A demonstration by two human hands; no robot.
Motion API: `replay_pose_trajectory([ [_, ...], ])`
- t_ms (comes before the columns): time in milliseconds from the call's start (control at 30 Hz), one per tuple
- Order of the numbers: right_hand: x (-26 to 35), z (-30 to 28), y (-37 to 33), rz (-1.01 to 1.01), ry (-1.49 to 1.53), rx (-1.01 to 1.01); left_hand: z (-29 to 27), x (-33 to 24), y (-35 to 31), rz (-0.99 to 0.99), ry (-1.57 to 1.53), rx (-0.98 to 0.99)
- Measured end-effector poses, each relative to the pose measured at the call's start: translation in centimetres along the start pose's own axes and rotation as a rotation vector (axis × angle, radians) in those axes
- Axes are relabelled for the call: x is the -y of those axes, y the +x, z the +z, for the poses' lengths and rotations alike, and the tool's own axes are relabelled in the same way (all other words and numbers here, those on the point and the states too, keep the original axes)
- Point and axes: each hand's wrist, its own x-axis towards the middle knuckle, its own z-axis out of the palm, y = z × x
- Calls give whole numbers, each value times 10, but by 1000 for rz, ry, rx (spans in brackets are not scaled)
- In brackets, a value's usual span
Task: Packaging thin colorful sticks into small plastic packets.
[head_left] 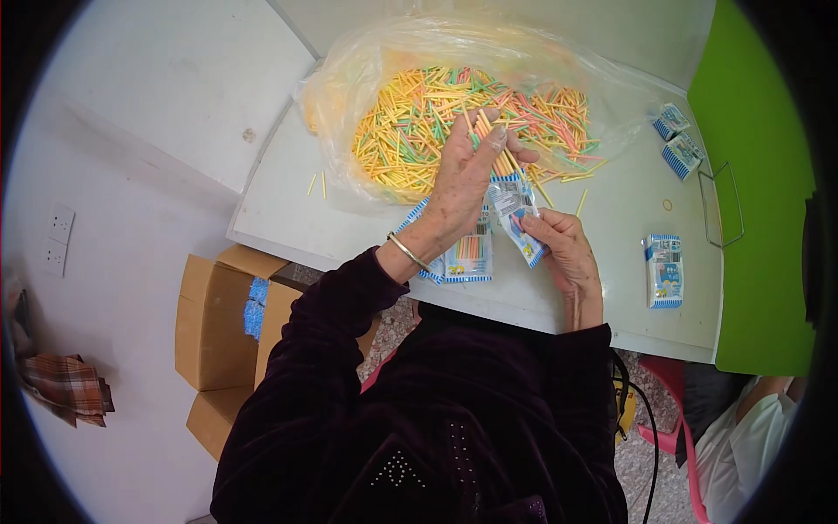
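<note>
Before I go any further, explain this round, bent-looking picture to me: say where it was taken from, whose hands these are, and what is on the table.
There is one picture, from a wide fisheye camera worn on a person's head, looking down; that lens bends straight edges near the rim. No machine is involved: both arms belong to the wearer, in dark velvet sleeves.

The left hand is raised and pinches a small bundle of thin coloured sticks. The right hand holds a small blue-and-white printed packet by its lower end, right beside the bundle.

On the white table lies a clear plastic bag spread open, heaped with yellow, pink and green sticks. More packets lie beneath the hands and to the right. Cardboard boxes stand on the floor.
</note>
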Motion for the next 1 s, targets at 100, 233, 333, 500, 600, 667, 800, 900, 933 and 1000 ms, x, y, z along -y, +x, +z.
replay_pose_trajectory([
  [100, 1, 1, -1, -7, 9, -10, -2, -2, -3, -16, -40, -35],
  [233, 0, 0, -1, -26, -49, 1, -2, -2, -7, 20, -42, -73],
  [333, -2, -1, -1, -29, -91, -13, -1, -4, -8, 55, -25, -97],
  [500, -4, -3, 0, -41, -139, -24, -3, -4, -8, 83, -27, -112],
  [600, -1, -2, -3, -30, -160, -10, -3, -3, -11, 78, -34, -94],
  [667, -3, -5, -1, -27, -169, 1, -6, -2, -13, 121, 102, 44],
  [800, -3, -5, -2, -27, -179, 50, -6, -3, -10, 126, 143, 140],
  [900, -6, -5, 0, -47, -135, 26, -8, -2, -8, 70, 244, 194],
  [933, -5, -5, 0, -48, -134, 25, -8, -2, -8, 61, 230, 198],
  [1000, -4, -2, 3, -61, -129, 11, -12, -2, -6, 55, 214, 201],
])
